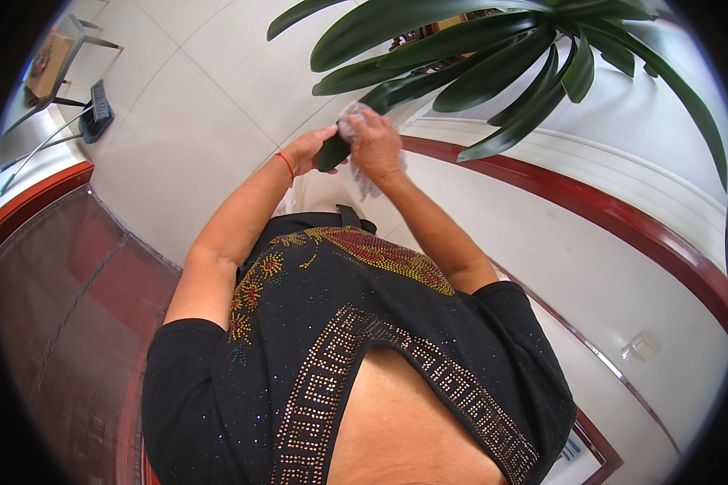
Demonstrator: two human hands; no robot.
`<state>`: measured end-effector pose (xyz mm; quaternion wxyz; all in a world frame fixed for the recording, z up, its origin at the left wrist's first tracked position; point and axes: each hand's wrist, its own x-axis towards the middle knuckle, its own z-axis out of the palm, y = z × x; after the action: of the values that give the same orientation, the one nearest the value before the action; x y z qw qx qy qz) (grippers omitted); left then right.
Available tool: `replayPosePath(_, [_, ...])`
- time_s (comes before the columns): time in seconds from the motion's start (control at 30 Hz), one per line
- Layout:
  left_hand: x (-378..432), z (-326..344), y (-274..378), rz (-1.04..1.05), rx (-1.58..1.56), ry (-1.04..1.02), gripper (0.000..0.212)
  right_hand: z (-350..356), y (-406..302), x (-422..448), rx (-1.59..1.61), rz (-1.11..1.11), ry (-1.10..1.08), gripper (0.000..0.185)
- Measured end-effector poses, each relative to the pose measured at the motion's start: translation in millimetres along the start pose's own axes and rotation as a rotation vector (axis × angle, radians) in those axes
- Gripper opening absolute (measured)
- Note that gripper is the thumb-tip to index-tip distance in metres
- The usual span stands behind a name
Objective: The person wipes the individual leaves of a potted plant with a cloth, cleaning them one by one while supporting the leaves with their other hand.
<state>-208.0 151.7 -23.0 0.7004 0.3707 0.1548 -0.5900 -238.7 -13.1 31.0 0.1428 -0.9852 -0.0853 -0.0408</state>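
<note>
A broad dark green leaf (333, 154) of a large potted-type plant (491, 60) reaches down toward me. My left hand (308, 151), with a red string at its wrist, holds this leaf near its tip, with some fingers underneath. My right hand (377, 144) grips a crumpled pale cloth (353, 114) against the upper side of the same leaf, just above my left hand. Part of the cloth hangs below my right palm. The plant's other long leaves spread above and to the right of my hands. The plant's base is hidden.
A white wall with a dark red ledge (558, 191) curves along the right. On the far left are a broom (99, 100), a dustpan (96, 124) and a chair (67, 48) with a cardboard box. A translucent plastic curtain (79, 291) hangs at the lower left, beside the tiled floor (176, 121).
</note>
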Motion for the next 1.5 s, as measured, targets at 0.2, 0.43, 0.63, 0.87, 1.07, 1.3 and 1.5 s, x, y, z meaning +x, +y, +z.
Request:
replayPosePath(0.2, [24,-52,-33,0.035,0.008,0.17,0.064,5,-44,-28,0.543,0.304,-0.382,0.053])
replayPosePath(0.43, [-10,-64,1,0.155,0.138,0.456,0.06,-29,-33,-23,1.205,0.776,-0.336,0.046])
replayPosePath(0.63, [-8,-61,58,0.403,-0.024,0.561,0.049,-8,13,-27,1.618,1.041,-0.094,0.05])
replayPosePath(0.87, [-14,28,177,0.865,0.304,0.466,0.043,0,94,-30,2.182,0.795,-0.019,0.054])
replayPosePath(1.07, [7,87,234,0.795,0.551,0.119,0.045,-137,89,66,2.097,0.516,0.118,0.07])
replayPosePath(1.3, [42,99,235,0.665,0.752,-0.1,0.027,-162,61,126,1.715,0.46,0.0,0.048])
replayPosePath(1.5, [93,80,195,1.216,1.432,-0.11,0.026,-133,61,151,1.553,0.667,0.181,0.043])
